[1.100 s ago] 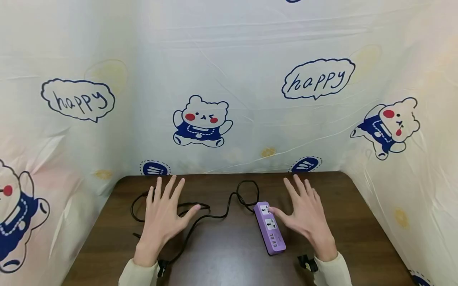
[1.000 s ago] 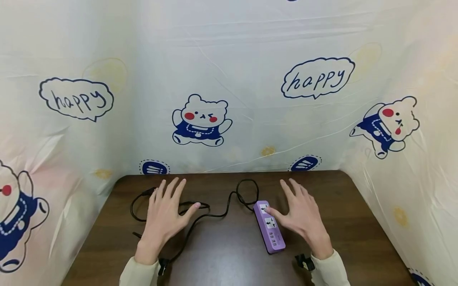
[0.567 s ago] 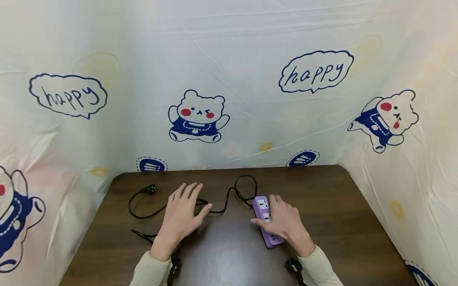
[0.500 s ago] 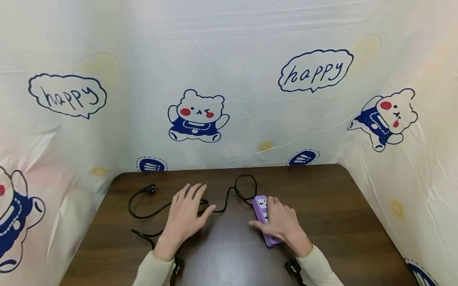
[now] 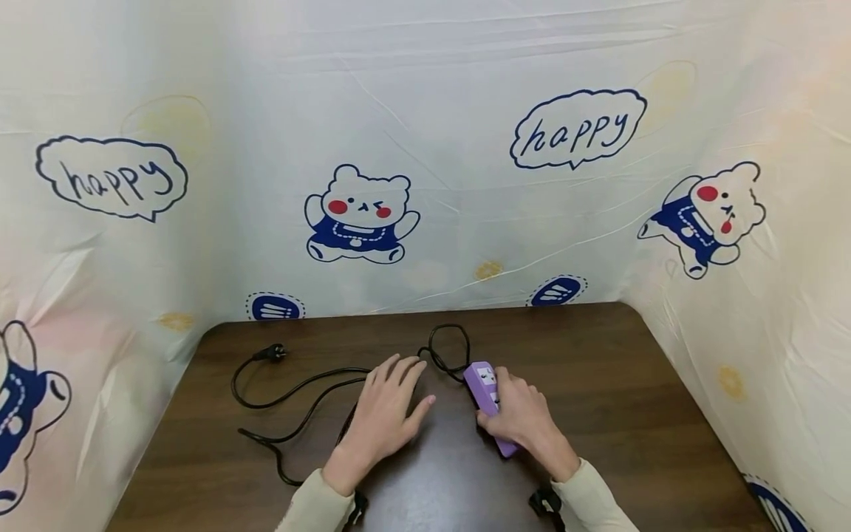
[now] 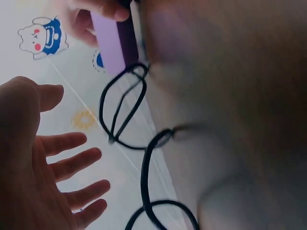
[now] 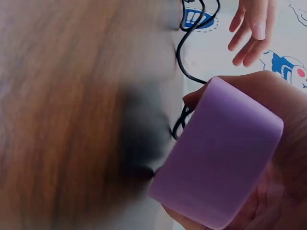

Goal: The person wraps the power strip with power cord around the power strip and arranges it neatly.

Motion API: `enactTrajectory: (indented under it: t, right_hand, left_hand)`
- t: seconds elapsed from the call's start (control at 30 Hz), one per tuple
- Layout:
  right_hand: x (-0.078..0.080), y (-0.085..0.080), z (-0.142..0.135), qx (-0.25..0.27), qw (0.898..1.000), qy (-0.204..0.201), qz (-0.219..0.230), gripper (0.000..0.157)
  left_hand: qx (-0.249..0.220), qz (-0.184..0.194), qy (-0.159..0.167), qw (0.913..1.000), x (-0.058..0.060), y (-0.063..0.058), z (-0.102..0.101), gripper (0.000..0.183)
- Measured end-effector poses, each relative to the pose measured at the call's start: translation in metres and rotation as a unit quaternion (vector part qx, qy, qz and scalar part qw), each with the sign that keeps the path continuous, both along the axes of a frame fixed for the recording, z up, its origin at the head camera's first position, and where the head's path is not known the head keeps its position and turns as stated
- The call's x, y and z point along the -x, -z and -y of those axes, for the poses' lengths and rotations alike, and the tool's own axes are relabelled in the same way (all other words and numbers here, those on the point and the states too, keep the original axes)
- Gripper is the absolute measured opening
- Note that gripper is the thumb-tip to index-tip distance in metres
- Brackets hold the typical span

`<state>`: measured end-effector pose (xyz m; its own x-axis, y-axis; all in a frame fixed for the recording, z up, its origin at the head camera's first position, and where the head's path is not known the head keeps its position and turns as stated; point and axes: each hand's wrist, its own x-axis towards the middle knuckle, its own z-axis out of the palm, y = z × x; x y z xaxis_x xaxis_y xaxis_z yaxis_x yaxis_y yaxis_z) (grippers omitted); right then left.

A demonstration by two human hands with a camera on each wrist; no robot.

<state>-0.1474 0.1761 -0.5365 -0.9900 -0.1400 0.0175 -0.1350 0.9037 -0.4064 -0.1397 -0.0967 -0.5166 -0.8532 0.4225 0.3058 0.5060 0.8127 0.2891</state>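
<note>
At a table [image 5: 638, 414], the right hand [image 5: 521, 410] grips a power strip [image 7: 220, 153].
Its long axis points away; left of it, the left hand [image 5: 385, 414] hangs relaxed and empty.

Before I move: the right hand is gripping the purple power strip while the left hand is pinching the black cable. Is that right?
Not quite: the left hand isn't pinching the black cable. The left wrist view shows its fingers spread and holding nothing. The right hand does grip the purple power strip.
</note>
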Motion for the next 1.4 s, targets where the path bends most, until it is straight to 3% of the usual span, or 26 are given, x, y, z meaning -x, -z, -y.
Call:
enactTrajectory:
  t: [0.27, 0.7, 0.83, 1.03, 1.1, 1.27, 1.33, 1.4]
  right_hand:
    - [-0.006, -0.015, -0.006, 0.041, 0.999, -0.025, -0.012, 0.082]
    - [-0.019, -0.037, -0.012, 0.082, 0.991, -0.074, -0.078, 0.082]
    - [-0.02, -0.042, -0.011, 0.101, 0.986, -0.1, -0.092, 0.083]
    - [-0.022, -0.053, -0.011, 0.139, 0.976, -0.139, -0.098, 0.078]
    - [-0.022, -0.057, -0.011, 0.156, 0.972, -0.148, -0.093, 0.074]
    - [-0.024, -0.067, -0.013, 0.176, 0.968, -0.159, -0.081, 0.06]
    - [-0.025, -0.069, -0.014, 0.164, 0.97, -0.159, -0.089, 0.057]
    - [-0.026, -0.071, -0.017, 0.142, 0.972, -0.153, -0.105, 0.059]
  left_hand:
    - [-0.01, -0.065, 0.021, 0.9976, 0.002, -0.002, -0.013, 0.054]
    - [-0.02, -0.087, 0.036, 0.9954, 0.007, -0.013, -0.025, 0.047]
    - [-0.022, -0.065, 0.043, 0.9967, 0.01, -0.015, -0.027, 0.057]
    - [-0.063, 0.023, 0.067, 0.9955, 0.016, -0.016, -0.033, 0.057]
    - [-0.076, 0.037, 0.074, 0.9936, 0.018, -0.014, -0.034, 0.048]
    - [-0.102, 0.078, 0.069, 0.9893, 0.024, -0.011, -0.033, 0.004]
    - [-0.101, 0.079, 0.058, 0.99, 0.025, -0.01, -0.031, 0.018]
    - [-0.087, 0.052, 0.047, 0.9938, 0.027, -0.01, -0.028, 0.024]
